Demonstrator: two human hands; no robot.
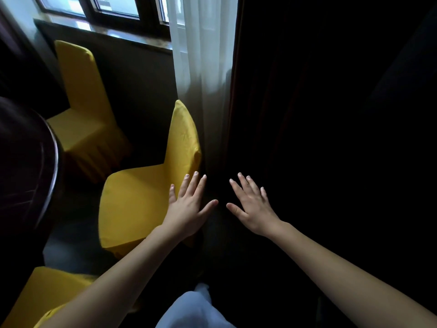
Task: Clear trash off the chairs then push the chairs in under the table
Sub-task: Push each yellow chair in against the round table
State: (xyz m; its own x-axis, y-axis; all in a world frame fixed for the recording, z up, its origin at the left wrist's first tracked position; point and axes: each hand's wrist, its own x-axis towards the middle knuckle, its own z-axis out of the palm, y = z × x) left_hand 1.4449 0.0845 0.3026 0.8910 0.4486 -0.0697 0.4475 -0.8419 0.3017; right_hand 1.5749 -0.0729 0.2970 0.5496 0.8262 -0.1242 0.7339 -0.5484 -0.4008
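Yellow-covered chair beside dark table, white curtain, window behind

chair seat bare, dark curtain close right

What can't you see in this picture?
- Head view: the dark round wooden table runs off the left edge.
- The third yellow cloth-covered chair is cut off by the bottom edge.
- Everything behind the dark heavy curtain is lost in shadow.
- Both open hands hide what lies beneath them.
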